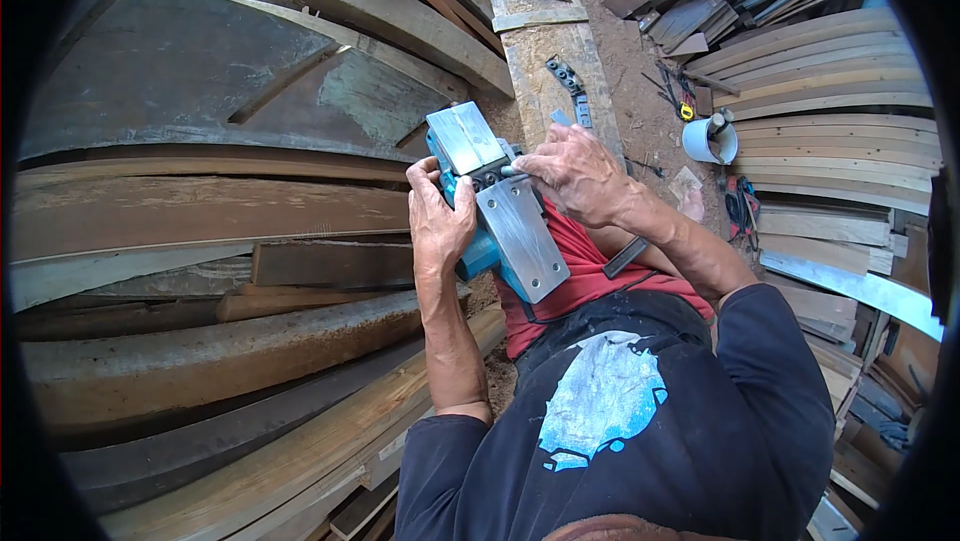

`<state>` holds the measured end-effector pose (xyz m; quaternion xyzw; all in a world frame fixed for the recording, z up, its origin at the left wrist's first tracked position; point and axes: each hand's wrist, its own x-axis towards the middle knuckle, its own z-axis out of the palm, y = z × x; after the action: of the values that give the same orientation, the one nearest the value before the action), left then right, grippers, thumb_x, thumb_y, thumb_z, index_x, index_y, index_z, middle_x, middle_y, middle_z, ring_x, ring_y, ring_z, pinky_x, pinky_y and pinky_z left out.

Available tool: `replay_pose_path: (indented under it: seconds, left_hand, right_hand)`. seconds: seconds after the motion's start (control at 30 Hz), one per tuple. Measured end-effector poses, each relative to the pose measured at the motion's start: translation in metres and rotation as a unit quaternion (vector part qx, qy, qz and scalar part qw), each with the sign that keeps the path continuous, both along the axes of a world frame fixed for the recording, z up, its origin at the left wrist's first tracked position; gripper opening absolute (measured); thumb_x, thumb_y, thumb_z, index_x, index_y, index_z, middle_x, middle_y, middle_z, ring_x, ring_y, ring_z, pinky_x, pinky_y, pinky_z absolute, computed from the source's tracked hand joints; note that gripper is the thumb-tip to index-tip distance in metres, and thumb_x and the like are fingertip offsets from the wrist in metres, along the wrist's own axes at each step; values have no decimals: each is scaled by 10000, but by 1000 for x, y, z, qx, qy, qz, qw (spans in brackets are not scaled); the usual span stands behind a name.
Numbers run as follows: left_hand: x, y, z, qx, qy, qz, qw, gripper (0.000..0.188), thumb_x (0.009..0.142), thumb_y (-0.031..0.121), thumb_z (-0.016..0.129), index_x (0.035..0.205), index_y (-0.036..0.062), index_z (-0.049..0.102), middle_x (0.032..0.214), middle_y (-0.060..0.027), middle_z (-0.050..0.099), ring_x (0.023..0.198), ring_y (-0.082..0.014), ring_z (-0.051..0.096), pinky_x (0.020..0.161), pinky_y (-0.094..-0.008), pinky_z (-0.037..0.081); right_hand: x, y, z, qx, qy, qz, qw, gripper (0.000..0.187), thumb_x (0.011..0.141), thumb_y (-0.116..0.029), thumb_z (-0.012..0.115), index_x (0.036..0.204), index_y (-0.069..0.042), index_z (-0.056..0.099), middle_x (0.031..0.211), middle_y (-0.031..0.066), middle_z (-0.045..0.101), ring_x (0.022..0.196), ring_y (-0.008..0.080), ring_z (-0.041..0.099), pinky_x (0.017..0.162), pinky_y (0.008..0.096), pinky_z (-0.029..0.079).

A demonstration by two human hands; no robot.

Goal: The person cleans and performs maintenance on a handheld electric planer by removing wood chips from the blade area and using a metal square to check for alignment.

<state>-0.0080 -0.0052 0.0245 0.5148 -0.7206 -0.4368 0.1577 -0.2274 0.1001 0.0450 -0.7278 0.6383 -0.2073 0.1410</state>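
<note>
An electric planer (520, 231) with a teal body rests upside down across my lap, its two silver sole plates facing up. My left hand (442, 221) is closed around its side, thumb beside the gap between the plates, where the cutter drum shows. My right hand (580, 173) is closed on a small metal wrench (511, 170), whose tip reaches the drum bolts; most of it is hidden by my fingers. A flat grey metal end (561, 118) sticks out above that hand. Lying on my thigh is a dark flat bar (625, 256).
Ahead stands a wooden bench plank (530, 51) with black metal pieces (565, 76) on it. To the right are a white bucket (712, 141), a yellow tape measure (686, 112) and a red-and-black tool (741, 206). Stacked boards (200, 211) crowd the left; more timber (830, 156) lines the right.
</note>
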Motion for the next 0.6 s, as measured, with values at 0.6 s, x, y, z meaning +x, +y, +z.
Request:
replay_pose_path:
  seconds: [0.6]
  left_hand:
    - [2,0,-7,37,53,15,998,490,989,235,630,1380,0,452,1260,-302,619,1204,-433,603,1041,-537,467]
  right_hand:
    - [15,-2,12,-44,-43,-15,998,263,896,-137,762,1159,-127,763,935,55,725,917,269,627,848,413,494]
